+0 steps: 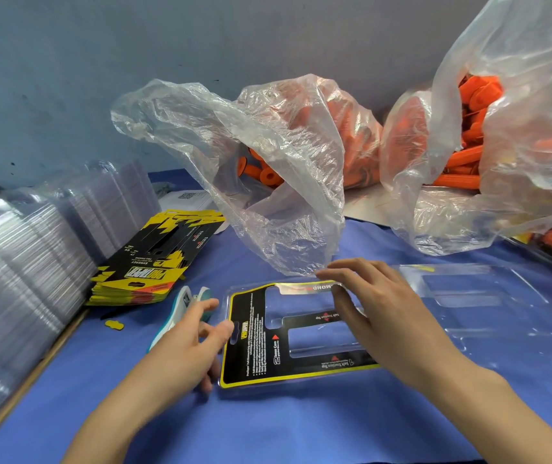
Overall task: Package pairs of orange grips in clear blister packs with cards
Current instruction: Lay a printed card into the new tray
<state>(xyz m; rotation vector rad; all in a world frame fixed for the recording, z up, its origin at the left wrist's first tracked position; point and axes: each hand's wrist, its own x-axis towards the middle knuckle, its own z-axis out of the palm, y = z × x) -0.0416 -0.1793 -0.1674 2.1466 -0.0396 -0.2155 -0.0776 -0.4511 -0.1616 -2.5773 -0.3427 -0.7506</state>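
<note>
Now your left hand [191,349] is pinching the blister pack [469,296]. Your right hand [378,313] is lying flat on its card [251,346].

**Head view:** the only view of the set, from a wide-angle camera worn on the person's head.
**Facing:** forward and down over a blue table [301,423].
**Range:** close. Both forearms enter from the bottom edge, with the left hand [187,343] and right hand [382,316] near mid-frame.
**Far limit:** a grey wall [100,45] across the top.
**Margins:** the left edge cuts a stack of clear blister packs [16,262], and the right edge cuts a clear bag [536,95] of orange grips [459,180].
</note>
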